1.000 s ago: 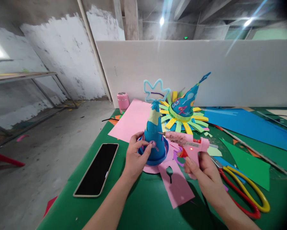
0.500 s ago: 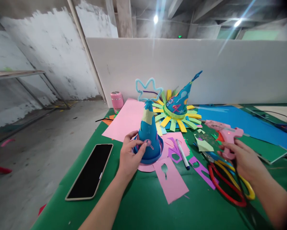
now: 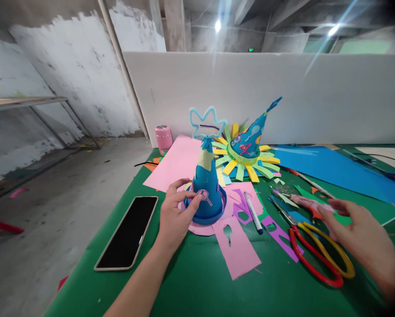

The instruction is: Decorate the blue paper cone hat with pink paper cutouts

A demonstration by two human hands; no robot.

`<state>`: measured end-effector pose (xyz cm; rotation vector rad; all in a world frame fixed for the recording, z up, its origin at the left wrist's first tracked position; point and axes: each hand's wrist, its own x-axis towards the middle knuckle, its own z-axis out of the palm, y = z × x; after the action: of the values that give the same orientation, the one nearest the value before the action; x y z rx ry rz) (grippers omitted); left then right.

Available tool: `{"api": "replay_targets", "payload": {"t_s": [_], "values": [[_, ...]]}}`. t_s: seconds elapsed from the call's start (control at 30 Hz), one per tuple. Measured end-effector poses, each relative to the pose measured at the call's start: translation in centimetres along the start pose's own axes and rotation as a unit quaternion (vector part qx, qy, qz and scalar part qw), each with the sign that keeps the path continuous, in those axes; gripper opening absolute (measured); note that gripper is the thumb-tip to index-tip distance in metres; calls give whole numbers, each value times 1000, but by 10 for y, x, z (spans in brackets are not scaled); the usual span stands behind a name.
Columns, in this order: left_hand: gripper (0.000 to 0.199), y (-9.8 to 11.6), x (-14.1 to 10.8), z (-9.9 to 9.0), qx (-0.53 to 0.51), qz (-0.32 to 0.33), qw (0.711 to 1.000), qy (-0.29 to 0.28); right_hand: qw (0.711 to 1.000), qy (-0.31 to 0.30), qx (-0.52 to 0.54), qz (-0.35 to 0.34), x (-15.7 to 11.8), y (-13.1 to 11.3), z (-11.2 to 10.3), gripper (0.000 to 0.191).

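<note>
A blue paper cone hat (image 3: 206, 176) stands upright in front of me, topped by a light-blue pipe-cleaner star (image 3: 208, 122). My left hand (image 3: 178, 211) grips its left side, the thumb pressing the edge of a pink magnifying-glass cutout (image 3: 204, 197) on its front. The pink hot glue gun (image 3: 305, 202) lies on its side on the table at the right, partly covered by my right hand (image 3: 359, 229). That hand's fingers are apart around the gun's rear. Below it are scissors (image 3: 311, 253) with red and yellow handles.
A second blue cone hat (image 3: 248, 143) with yellow-green strips stands behind. A phone (image 3: 127, 233) lies left on the green table (image 3: 184, 281). Pink paper (image 3: 236, 253), a marker (image 3: 253, 212) and paper scraps lie in the middle. A white panel (image 3: 266, 97) runs along the back.
My right hand has lowered the glue gun from the air onto the table and loosened its fingers from it. My left hand keeps its hold on the hat.
</note>
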<state>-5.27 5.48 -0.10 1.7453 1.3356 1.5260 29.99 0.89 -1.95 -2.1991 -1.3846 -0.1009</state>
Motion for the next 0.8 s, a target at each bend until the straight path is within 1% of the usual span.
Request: {"api": "replay_targets", "payload": {"t_s": [0.03,0.07,0.1,0.13,0.2,0.27,0.33,0.43,0.53,0.63,0.8], "values": [[10,2,2,-2,-4,0,1000,-5,998,-26,61,-6,-6,-17,-1,30],[10,4,5,-3,-2,2,1000,-12,988,-48,143,-23,-13,-36,-2,26],[10,6,8,-5,3,6,1000,-21,970,-72,224,-55,-21,-57,-1,22],[10,9,12,-7,13,11,999,-33,952,-114,265,-98,-28,-79,2,21],[13,13,20,-11,42,24,997,-63,908,-187,335,-170,-39,-119,10,16],[12,17,29,-15,72,40,992,-91,875,-214,377,-217,-46,-152,20,13],[12,20,36,-18,83,54,988,-116,857,-216,412,-222,-49,-174,29,12],[11,19,45,-19,84,74,984,-138,840,-227,449,-204,-52,-192,38,13],[10,17,49,-17,87,96,981,-146,825,-240,484,-169,-56,-201,41,17],[9,16,50,-15,87,111,980,-140,812,-234,514,-147,-60,-207,44,19],[8,17,52,-13,77,106,984,-122,807,-218,534,-128,-59,-210,48,20]]}}
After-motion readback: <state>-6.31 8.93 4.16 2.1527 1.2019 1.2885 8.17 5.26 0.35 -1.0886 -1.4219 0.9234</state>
